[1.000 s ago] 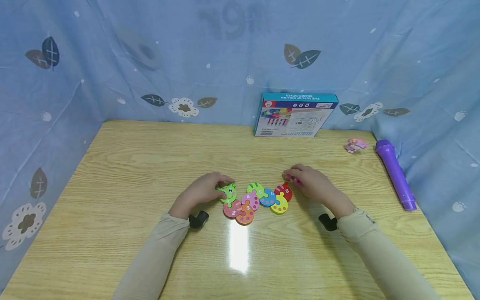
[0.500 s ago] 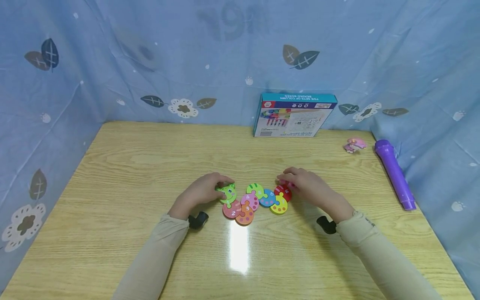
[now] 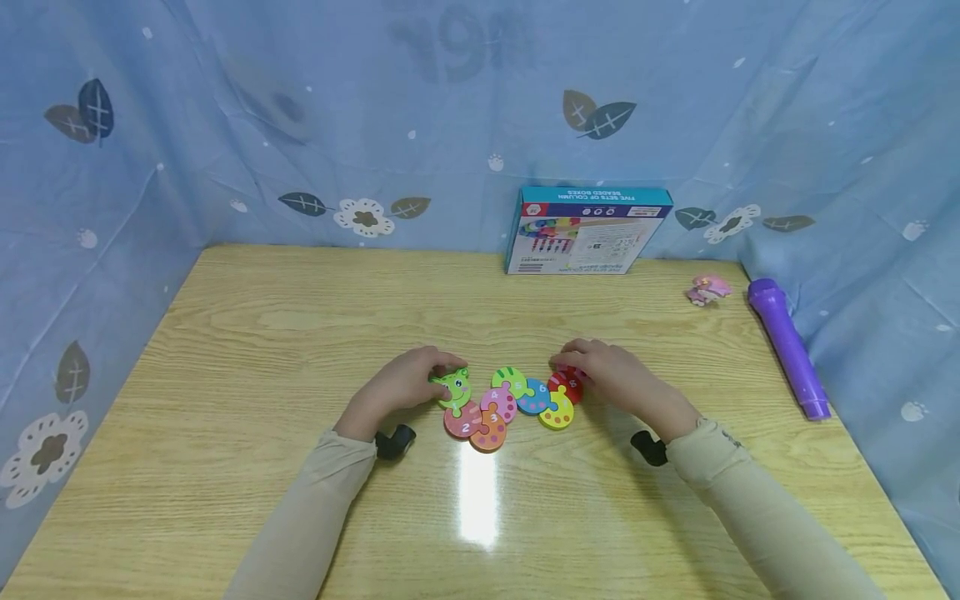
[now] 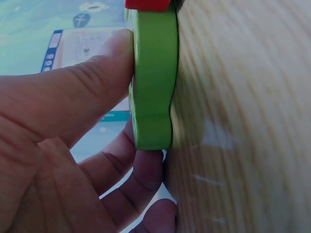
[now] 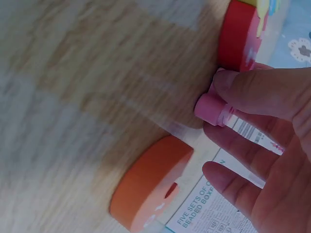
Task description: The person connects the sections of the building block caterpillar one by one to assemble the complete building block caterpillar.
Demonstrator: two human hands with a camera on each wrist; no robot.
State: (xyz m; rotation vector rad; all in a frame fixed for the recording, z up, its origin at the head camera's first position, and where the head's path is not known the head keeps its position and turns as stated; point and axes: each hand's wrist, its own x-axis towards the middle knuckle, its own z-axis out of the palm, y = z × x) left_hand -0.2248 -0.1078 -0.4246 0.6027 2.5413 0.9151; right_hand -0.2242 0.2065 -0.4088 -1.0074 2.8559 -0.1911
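A caterpillar of numbered puzzle pieces zigzags across the table in the head view. At its left end my left hand (image 3: 401, 379) pinches the green head piece (image 3: 459, 385), thumb on its face and fingers at its edge. My right hand (image 3: 618, 375) is at the other end, by the red piece marked 8 (image 3: 572, 388). In the right wrist view, its thumb and fingers pinch a small pink piece (image 5: 211, 109) right against the red piece. That pink piece is mostly hidden by the fingers in the head view. The yellow piece (image 3: 557, 413) adjoins the red one.
An orange piece (image 5: 150, 179) lies near the right hand, hidden in the head view. A bead-set box (image 3: 588, 237) leans at the back by the blue curtain (image 3: 450, 150). A pink figurine (image 3: 707, 290) and a purple wide-headed stick (image 3: 787, 346) are at the far right.
My right hand has moved left with the pink piece, from beside the red piece up against it. The left hand stays on the green head.
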